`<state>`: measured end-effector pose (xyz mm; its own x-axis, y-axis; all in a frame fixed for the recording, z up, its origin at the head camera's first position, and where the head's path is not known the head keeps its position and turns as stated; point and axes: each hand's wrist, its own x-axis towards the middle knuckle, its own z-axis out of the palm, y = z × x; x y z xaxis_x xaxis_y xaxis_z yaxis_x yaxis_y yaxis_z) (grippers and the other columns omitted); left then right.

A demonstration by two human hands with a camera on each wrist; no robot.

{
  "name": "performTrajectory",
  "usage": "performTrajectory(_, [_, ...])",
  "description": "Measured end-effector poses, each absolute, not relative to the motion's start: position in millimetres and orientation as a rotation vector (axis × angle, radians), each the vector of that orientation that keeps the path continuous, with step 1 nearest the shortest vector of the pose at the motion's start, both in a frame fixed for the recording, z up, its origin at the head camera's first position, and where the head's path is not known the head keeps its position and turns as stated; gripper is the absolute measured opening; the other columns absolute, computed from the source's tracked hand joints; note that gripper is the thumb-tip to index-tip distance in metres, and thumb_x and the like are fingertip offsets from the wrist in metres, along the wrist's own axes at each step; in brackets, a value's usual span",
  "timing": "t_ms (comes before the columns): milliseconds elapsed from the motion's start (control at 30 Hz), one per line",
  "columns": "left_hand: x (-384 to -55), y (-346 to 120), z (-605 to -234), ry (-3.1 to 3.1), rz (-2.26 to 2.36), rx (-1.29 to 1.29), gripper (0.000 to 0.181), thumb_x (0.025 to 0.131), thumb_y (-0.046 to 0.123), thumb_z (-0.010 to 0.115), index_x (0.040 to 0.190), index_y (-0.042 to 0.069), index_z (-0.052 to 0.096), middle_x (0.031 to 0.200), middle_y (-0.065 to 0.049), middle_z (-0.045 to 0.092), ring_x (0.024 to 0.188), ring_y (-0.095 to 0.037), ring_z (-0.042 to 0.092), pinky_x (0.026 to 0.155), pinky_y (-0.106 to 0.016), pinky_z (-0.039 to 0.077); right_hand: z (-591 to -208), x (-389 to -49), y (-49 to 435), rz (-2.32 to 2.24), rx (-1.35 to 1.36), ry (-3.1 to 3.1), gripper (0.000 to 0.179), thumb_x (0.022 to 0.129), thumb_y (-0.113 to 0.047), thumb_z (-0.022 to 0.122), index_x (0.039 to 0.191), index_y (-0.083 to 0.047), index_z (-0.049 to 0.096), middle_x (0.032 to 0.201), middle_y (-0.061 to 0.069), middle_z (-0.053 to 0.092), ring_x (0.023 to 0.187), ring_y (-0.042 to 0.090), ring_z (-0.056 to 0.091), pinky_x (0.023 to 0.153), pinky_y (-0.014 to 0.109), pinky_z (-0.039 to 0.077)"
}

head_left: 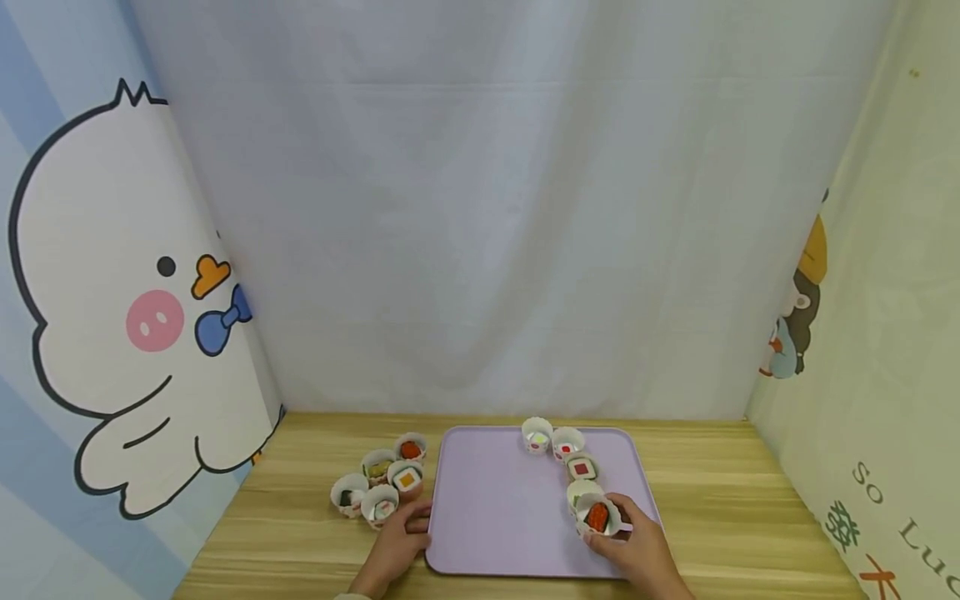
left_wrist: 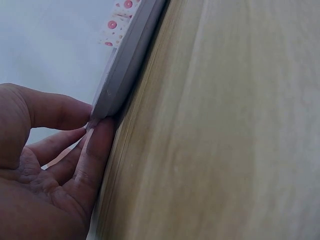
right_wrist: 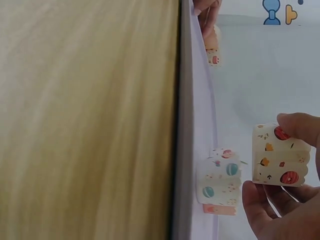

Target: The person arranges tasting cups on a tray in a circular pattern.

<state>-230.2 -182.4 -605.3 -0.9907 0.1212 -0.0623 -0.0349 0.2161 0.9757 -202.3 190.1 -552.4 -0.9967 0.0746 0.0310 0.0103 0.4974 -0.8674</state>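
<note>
My right hand [head_left: 637,546] holds a patterned paper baking cup [head_left: 587,527] with a red-orange sushi-like piece [head_left: 597,517] inside. In the right wrist view, thumb and fingers grip this cup [right_wrist: 280,162] from opposite sides, raised above the tray. Just behind it in the head view, partly covered, is another paper cup [head_left: 576,490] on the lilac tray [head_left: 495,517]. My left hand [head_left: 397,542] pinches the tray's left edge near its front corner; the left wrist view shows thumb and fingers on the rim [left_wrist: 112,92].
Farther back on the tray stand more filled cups, including one with a white roll with a red centre [head_left: 582,468]. Left of the tray, several filled paper cups cluster on the wooden table [head_left: 285,533]. A grey-white curtain [head_left: 480,250] hangs behind the table.
</note>
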Motion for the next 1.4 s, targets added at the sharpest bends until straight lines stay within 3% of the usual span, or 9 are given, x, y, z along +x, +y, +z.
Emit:
performTrajectory(333, [-228, -183, -606, 2.336, 1.902, 0.092, 0.058, 0.075, -0.010, 0.058, 0.133, -0.015, 0.048, 0.124, -0.035, 0.057, 0.102, -0.031, 0.064, 0.072, -0.036, 0.057, -567, -198, 185, 1.541, -0.041, -2.737, 0.057, 0.070, -0.020, 0.087, 0.120, -0.010, 0.062, 0.117, 0.007, 0.067, 0.094, 0.017, 0.065, 0.075, 0.023, 0.053])
performTrajectory(833, [-232, -183, -610, 2.346, 1.886, 0.068, 0.059, 0.075, -0.010, 0.057, 0.133, -0.015, 0.047, 0.120, -0.034, 0.060, 0.101, -0.031, 0.065, 0.071, -0.037, 0.057, -583, -200, 184, 1.494, 0.091, -2.857, 0.063, 0.072, -0.025, 0.086, 0.126, -0.006, 0.057, 0.110, 0.010, 0.068, 0.085, 0.015, 0.061, 0.069, 0.024, 0.049])
performTrajectory(1133, [-233, -184, -612, 2.327, 1.902, 0.092, 0.059, 0.076, -0.010, 0.057, 0.134, -0.015, 0.046, 0.120, -0.034, 0.061, 0.102, -0.031, 0.065, 0.072, -0.035, 0.057, -588, -202, 182, 1.506, 0.066, -2.795, 0.061, 0.069, -0.019, 0.087, 0.121, -0.005, 0.060, 0.113, 0.010, 0.068, 0.092, 0.016, 0.063, 0.072, 0.020, 0.051])
performTrajectory(1400, [-232, -184, -611, 2.355, 1.891, 0.113, 0.058, 0.077, -0.009, 0.058, 0.134, -0.014, 0.047, 0.122, -0.033, 0.059, 0.102, -0.029, 0.063, 0.071, -0.032, 0.056, -587, -202, 180, 1.569, -0.019, -2.726, 0.058, 0.069, -0.014, 0.087, 0.119, 0.000, 0.062, 0.109, 0.012, 0.068, 0.097, 0.024, 0.068, 0.076, 0.025, 0.056])
